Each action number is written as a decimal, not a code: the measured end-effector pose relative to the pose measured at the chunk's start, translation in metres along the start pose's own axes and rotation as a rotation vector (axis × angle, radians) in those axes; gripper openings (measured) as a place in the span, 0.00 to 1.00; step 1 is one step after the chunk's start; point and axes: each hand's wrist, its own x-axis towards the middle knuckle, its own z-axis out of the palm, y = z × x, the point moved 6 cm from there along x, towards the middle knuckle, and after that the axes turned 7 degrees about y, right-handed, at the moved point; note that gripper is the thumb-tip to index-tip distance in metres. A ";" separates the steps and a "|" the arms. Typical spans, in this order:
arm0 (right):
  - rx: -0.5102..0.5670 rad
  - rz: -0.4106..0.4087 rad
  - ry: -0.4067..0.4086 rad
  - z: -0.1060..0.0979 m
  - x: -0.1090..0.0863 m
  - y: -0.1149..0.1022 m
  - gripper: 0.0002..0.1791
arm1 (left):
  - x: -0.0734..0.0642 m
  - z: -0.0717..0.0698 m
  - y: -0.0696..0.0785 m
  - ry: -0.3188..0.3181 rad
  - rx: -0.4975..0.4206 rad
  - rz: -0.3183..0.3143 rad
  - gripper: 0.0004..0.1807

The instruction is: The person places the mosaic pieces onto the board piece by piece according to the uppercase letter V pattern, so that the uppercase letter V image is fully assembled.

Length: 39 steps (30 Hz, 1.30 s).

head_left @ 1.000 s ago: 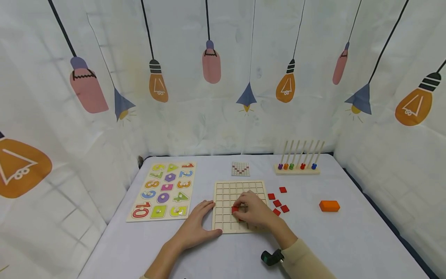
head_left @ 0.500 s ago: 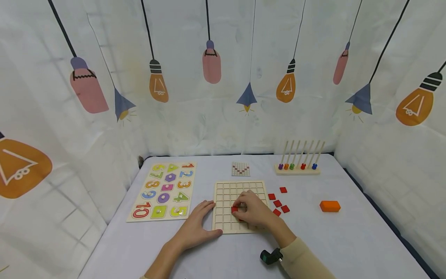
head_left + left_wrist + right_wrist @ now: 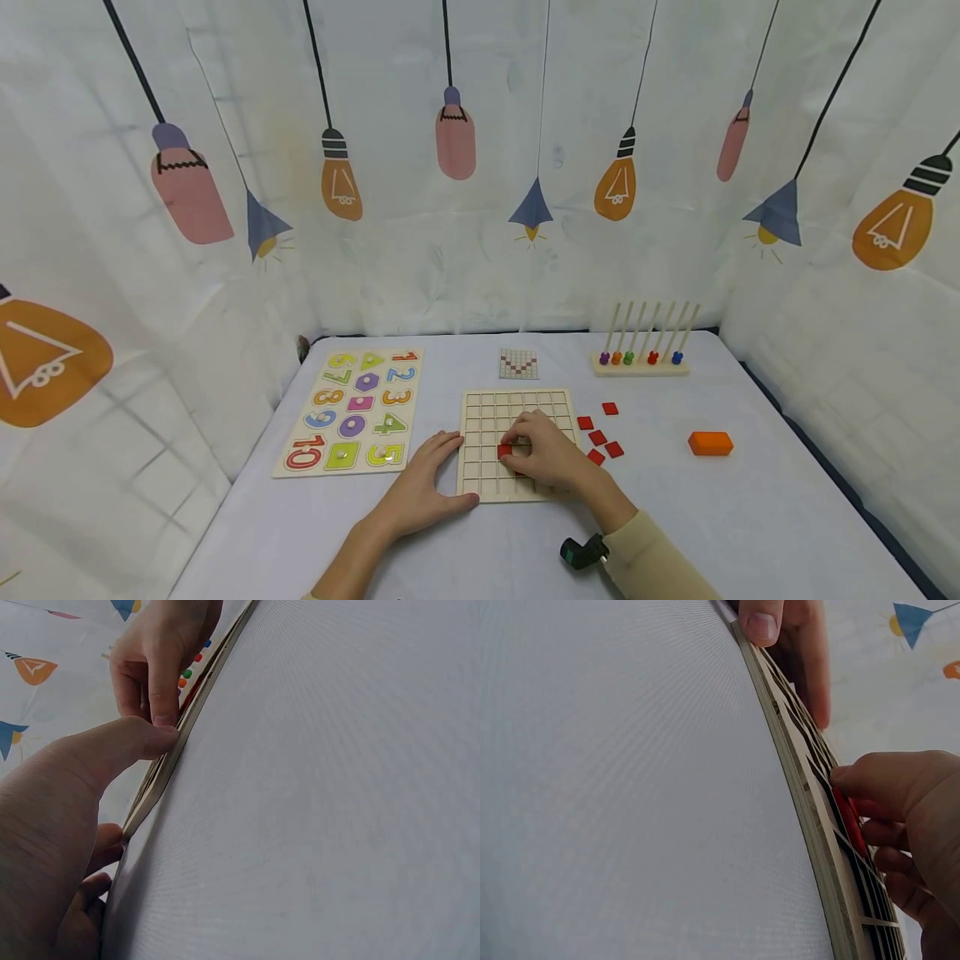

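Observation:
A square wooden grid board (image 3: 483, 414) lies flat on the table. My left hand (image 3: 426, 487) holds its near left corner, thumb on the near edge and fingertips against the left side; in the left wrist view the left thumb (image 3: 124, 746) presses that edge. Over the middle of the board, my right hand (image 3: 546, 454) pinches a small red square tile (image 3: 505, 451) at the grid between thumb and finger. More red shows beneath that hand, and the right wrist view shows red (image 3: 847, 821) in the slots below the right thumb. The hand hides much of the board's right half.
Several loose red tiles (image 3: 597, 437) lie right of the board. Farther right sits an orange block (image 3: 710, 443). A number puzzle board (image 3: 352, 412) is at left, a small patterned card (image 3: 518, 363) behind the grid, and a peg stand with coloured beads (image 3: 641, 367) at the back right.

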 end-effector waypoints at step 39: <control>0.006 0.088 0.055 -0.027 -0.027 0.013 0.13 | 0.000 0.000 0.000 -0.002 0.001 -0.018 0.58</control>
